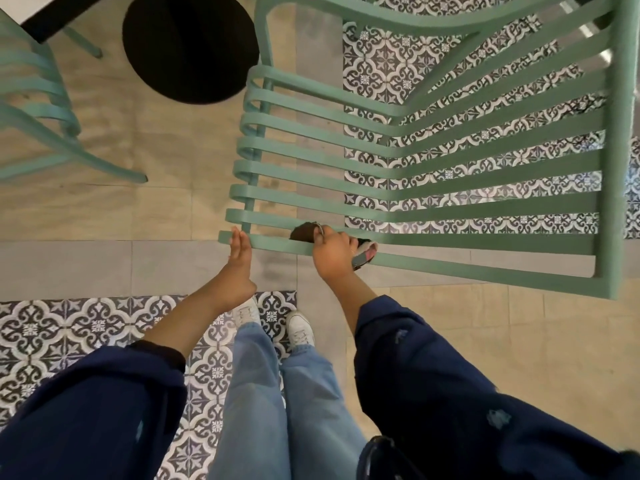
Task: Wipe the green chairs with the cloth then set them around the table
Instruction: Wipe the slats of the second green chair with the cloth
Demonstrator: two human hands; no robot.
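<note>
A green slatted chair [450,206] fills the right half of the head view, seen from above. My left hand [239,258] rests on the left end of its nearest slat, fingers closed over the edge. My right hand [330,252] presses a dark brown cloth [304,232] with a lighter patterned part onto the same slat, a little to the right. A second green chair [38,109] stands at the far left, partly cut off. The table's white top with a dark edge [52,19] shows at the top left, above its round black base [190,46].
The floor mixes beige tiles [166,140], a grey strip and black-and-white patterned tiles [69,334]. My jeans and white shoes [273,323] stand just short of the chair. A dark object [381,455] sits at the bottom edge.
</note>
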